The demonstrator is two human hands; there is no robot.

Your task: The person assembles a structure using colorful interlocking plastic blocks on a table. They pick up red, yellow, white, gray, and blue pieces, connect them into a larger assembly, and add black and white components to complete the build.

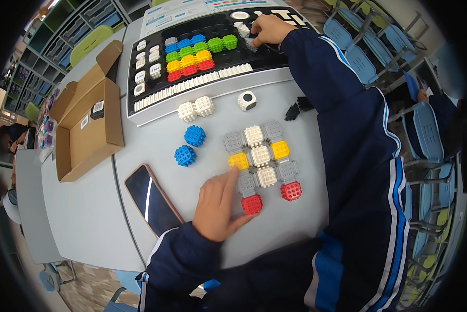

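Observation:
On the table lies a flat joined figure of studded blocks, with white blocks down the middle, grey blocks, yellow blocks at the sides and red blocks at the near ends. My left hand rests along its left side, index finger at a yellow block and thumb at a red one, the fingers apart. At the far right of the black tray, my right hand pinches a grey block, partly hidden by the fingers. White blocks sit beside it.
The tray also holds coloured blocks and a row of white strips. Two blue blocks, joined white blocks, a white block with black faces, a phone and an open cardboard box lie on the table.

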